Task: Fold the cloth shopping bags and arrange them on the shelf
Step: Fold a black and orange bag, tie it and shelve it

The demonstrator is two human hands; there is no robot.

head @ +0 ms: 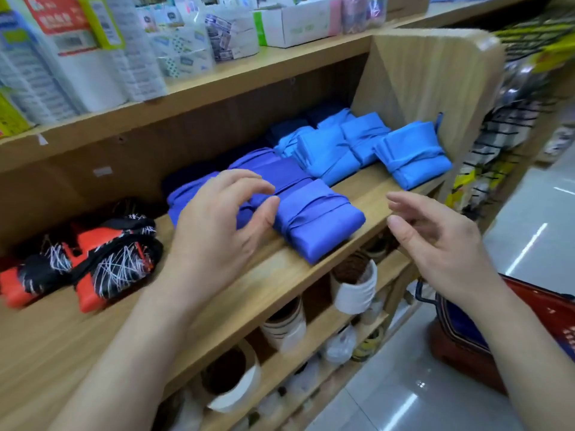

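Note:
Folded cloth bags lie in rows on the wooden shelf [311, 272]. Violet-blue bundles [317, 219] sit in the middle, tied round with their own straps. Lighter blue bundles [410, 157] lie to their right, by the shelf's end panel. Orange-and-black patterned bundles [109, 265] lie at the left. My left hand [217, 231] hovers over the left part of the violet row, fingers loosely curled and holding nothing. My right hand [441, 244] hangs in the air off the shelf's front edge, right of the nearest violet bundle, fingers relaxed and empty.
The shelf above carries white packets and boxes [93, 57]. Below stand white pots [354, 284] of dark items. A red shopping basket [497, 337] sits on the floor at lower right. A wire rack [510, 126] of goods hangs past the end panel.

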